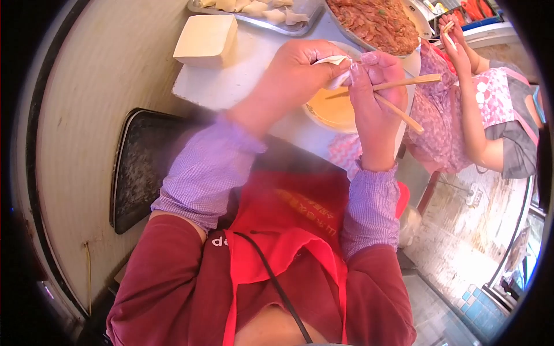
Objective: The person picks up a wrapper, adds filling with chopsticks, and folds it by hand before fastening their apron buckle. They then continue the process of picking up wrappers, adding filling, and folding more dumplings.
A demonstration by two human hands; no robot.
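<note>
My left hand (306, 72) pinches a folded white wonton wrapper (333, 62) between thumb and fingers. Close against it, my right hand (375, 98) has its fingertips at the wrapper's edge. A pair of wooden chopsticks (412, 81) is held in the right hand, with one tip pointing over a bowl (309, 112) of something yellow just below. Whether filling sits inside the wrapper is hidden. A tall stack of square wrappers (205, 40) stands on the white table (222, 86) to the left. Beyond my hands is a large basin of reddish minced filling (378, 26).
At the back, a metal tray (311, 26) bears several folded wontons (255, 8). A co-worker in a pink patterned apron (438, 115) stands at the right, hands (456, 43) raised around a pale piece. A black-edged dark panel (144, 167) is on my left by the wall.
</note>
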